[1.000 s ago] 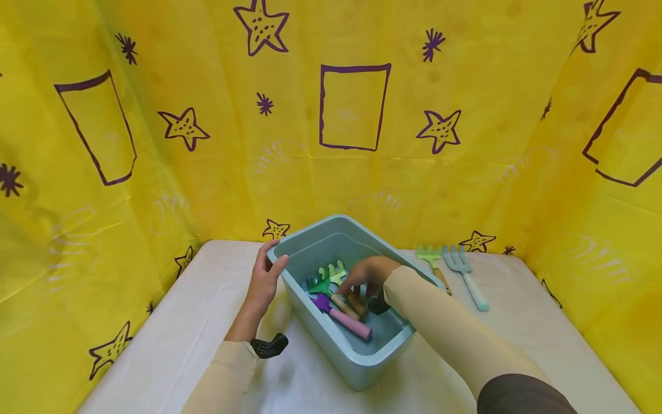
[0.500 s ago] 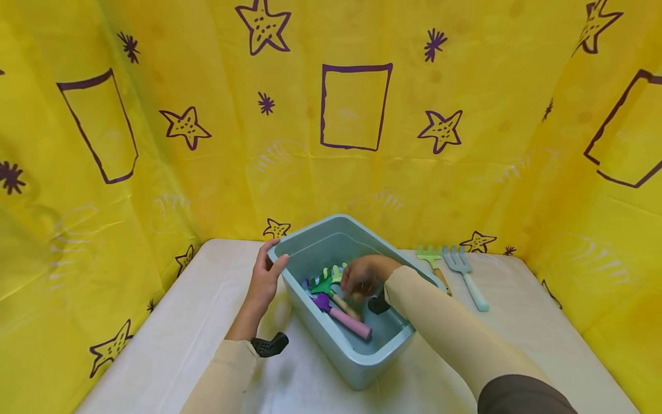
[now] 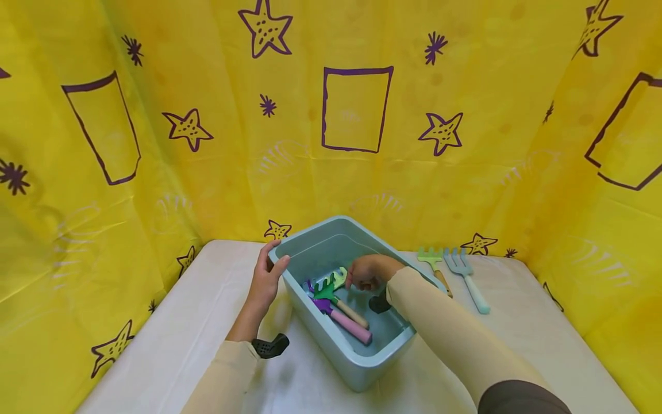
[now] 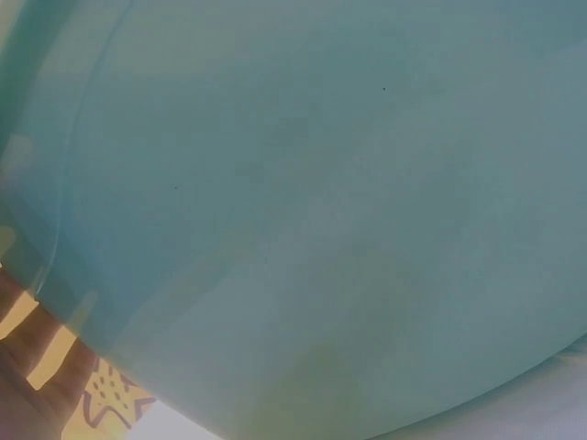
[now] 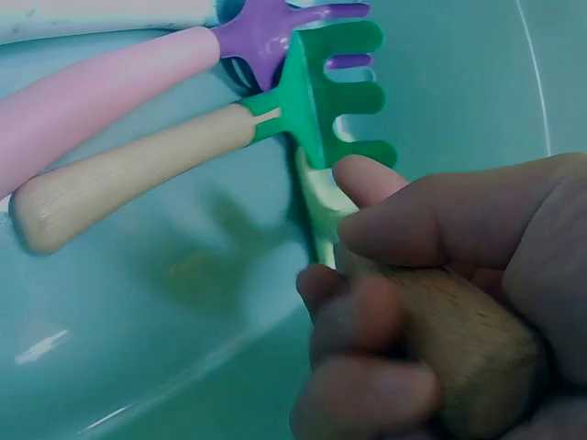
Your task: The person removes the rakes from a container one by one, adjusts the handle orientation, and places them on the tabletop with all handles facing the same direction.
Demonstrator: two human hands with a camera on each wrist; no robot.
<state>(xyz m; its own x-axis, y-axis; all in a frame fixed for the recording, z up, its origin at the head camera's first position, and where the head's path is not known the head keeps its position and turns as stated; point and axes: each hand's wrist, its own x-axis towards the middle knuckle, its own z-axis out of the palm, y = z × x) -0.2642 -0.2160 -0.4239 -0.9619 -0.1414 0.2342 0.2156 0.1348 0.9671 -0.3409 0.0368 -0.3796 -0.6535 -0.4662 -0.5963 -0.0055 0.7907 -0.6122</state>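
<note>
In the head view my left hand grips the left corner of a pale blue-green plastic bin, thumb over the rim and fingers outside. My right hand is inside the bin. In the right wrist view its thumb and fingers curl round the wooden handle of a light green hand rake. Left of that hand lie a darker green hand rake with a wooden handle and a purple tool with a pink handle. A whitish speckled handle shows beyond them.
Right of the bin, a light green hand rake and a pale blue hand fork lie side by side on the white table. Yellow curtains with purple drawings enclose the table at the back and both sides.
My right hand has taken the light green rake's handle and drawn it slightly up and away. The darker green rake has shifted a little toward the near end. My left hand stays put.
</note>
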